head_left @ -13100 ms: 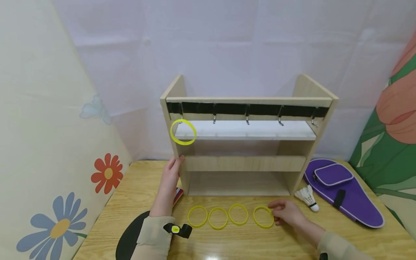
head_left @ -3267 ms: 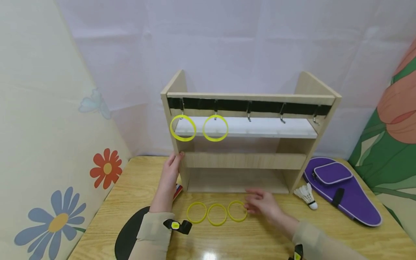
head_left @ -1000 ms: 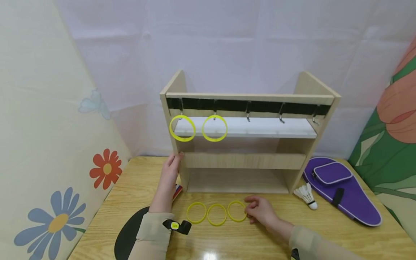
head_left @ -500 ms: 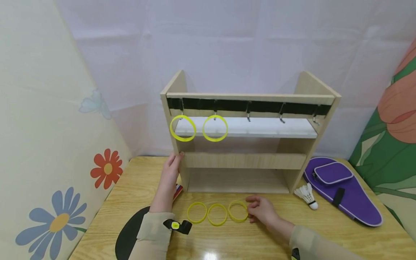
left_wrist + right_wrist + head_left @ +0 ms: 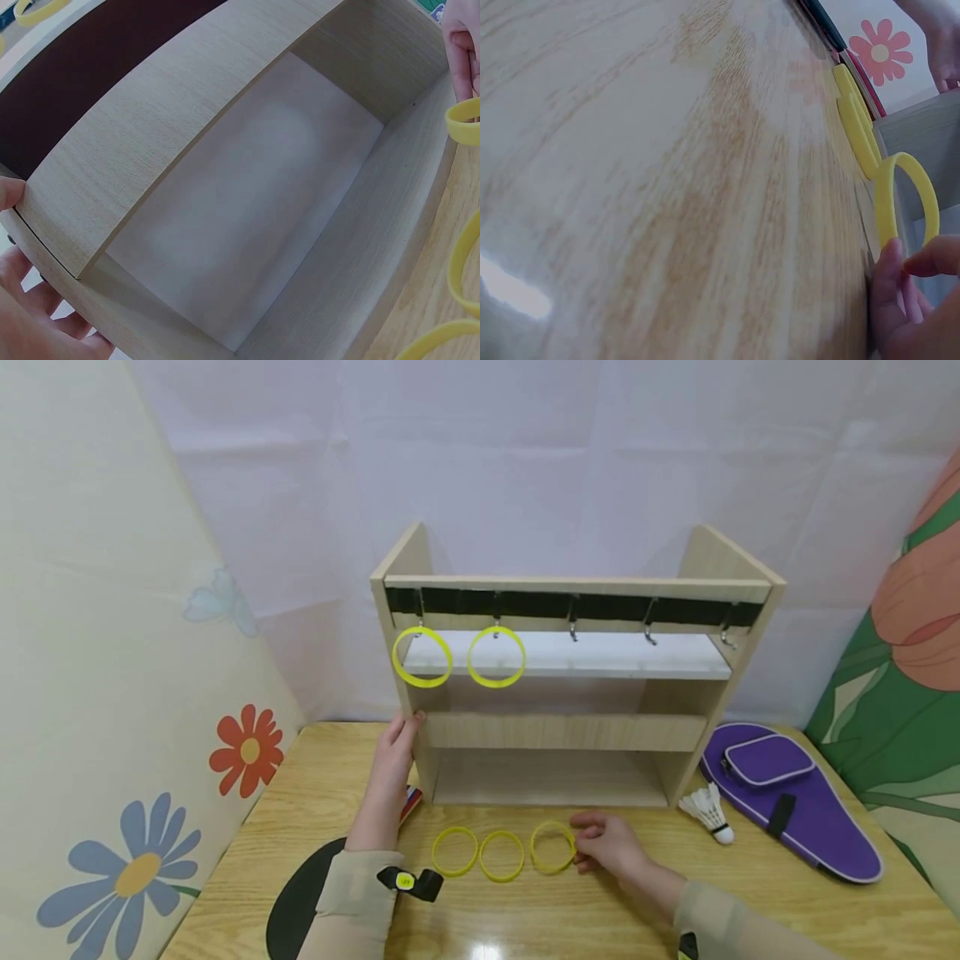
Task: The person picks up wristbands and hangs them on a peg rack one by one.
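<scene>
My left hand (image 5: 393,752) grips the left side panel of a light wooden shelf rack (image 5: 562,732), thumb on its front edge. At the rack's front right, my right hand (image 5: 611,847) pinches a thin yellow ring (image 5: 885,199) between thumb and fingers. That ring stands tilted up from the table in the right wrist view. Two more yellow rings lie flat to its left, a middle ring (image 5: 502,881) and a left ring (image 5: 455,874). From the rack's two leftmost hooks hang a first yellow ring (image 5: 423,683) and a second yellow ring (image 5: 497,683).
Three bare hooks, among them the middle hook (image 5: 573,631), line the black strip (image 5: 607,607). A shuttlecock (image 5: 707,814) and a purple racket case (image 5: 813,827) lie at right. A black rounded object (image 5: 300,902) lies partly under the left forearm.
Earlier, a second ring came to hang on the rack. Within the last second, the right hand has drawn the pinched ring slightly right and tilted it up. The left hand stays put.
</scene>
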Demonstrator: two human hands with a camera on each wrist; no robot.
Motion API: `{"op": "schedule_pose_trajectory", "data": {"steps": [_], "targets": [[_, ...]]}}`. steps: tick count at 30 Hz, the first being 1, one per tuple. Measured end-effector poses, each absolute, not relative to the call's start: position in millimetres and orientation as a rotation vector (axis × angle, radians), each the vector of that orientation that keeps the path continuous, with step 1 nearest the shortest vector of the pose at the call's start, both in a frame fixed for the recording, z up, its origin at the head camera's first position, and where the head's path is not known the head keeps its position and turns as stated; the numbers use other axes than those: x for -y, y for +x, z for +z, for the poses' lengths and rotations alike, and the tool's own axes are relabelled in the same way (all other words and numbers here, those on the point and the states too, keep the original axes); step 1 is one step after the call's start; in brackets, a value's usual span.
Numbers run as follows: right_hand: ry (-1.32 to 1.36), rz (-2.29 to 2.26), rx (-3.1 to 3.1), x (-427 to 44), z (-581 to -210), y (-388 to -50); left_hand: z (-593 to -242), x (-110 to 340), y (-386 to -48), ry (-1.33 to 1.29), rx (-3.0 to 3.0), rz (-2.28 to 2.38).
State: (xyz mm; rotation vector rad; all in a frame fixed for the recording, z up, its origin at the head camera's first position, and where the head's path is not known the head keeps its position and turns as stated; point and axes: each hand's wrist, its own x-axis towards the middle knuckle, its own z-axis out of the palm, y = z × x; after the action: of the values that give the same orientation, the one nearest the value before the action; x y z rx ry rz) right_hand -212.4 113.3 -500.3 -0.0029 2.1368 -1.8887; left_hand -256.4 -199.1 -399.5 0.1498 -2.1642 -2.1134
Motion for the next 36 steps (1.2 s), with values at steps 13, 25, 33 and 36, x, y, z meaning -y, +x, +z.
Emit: {"op": "schedule_pose_trajectory", "data": {"steps": [13,25,33,36], "targets": [[0.032,-1.957,-2.005,-121,-501,-210,-400,200,-256,0.168,2.195,-2.106],[-0.01,-2.009,-1.942,-126,-481,-212,-401,200,-258,0.153,2.172,-2.116],[-0.023,-2.037,-1.924,-129,-468,-213,-400,200,-257,0.153,2.157,-2.123],[-0.02,-2.063,-1.906,-130,-464,-214,-400,200,-256,0.154,2.155,-2.125]]}}
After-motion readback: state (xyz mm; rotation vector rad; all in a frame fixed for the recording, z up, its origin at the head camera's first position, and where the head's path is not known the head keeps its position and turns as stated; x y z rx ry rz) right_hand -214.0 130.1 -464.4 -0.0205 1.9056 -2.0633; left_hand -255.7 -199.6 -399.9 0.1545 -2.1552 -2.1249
